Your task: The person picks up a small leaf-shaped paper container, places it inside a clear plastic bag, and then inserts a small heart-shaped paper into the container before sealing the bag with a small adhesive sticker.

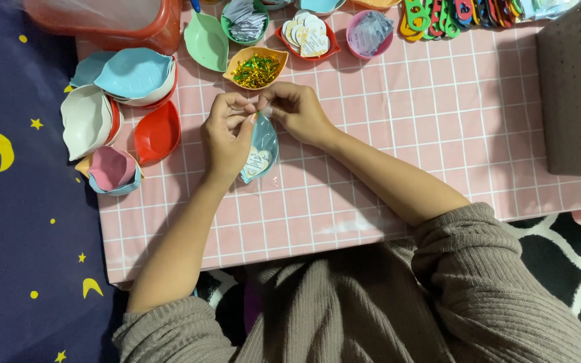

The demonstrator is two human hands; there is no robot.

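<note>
Both hands meet over the pink grid-patterned tablecloth (438, 121). L hand (226, 138) & R hand (298, 113) pinch w/ fingertips the top of a clear plastic bag w/ a teal leaf-shaped dish (262, 144) inside, a heart-shaped card at its lower end. Just above: orange leaf-shaped dish of green & gold twist ties (256, 68). To the L, a stack of empty pastel leaf dishes (112, 101).

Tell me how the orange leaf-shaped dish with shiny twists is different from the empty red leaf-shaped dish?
The orange leaf-shaped dish holds gold and green twist ties; the red leaf-shaped dish holds nothing. The orange one sits just beyond both hands; the red one lies to the left hand's side. Both share a leaf shape and the pink checked table.
</note>
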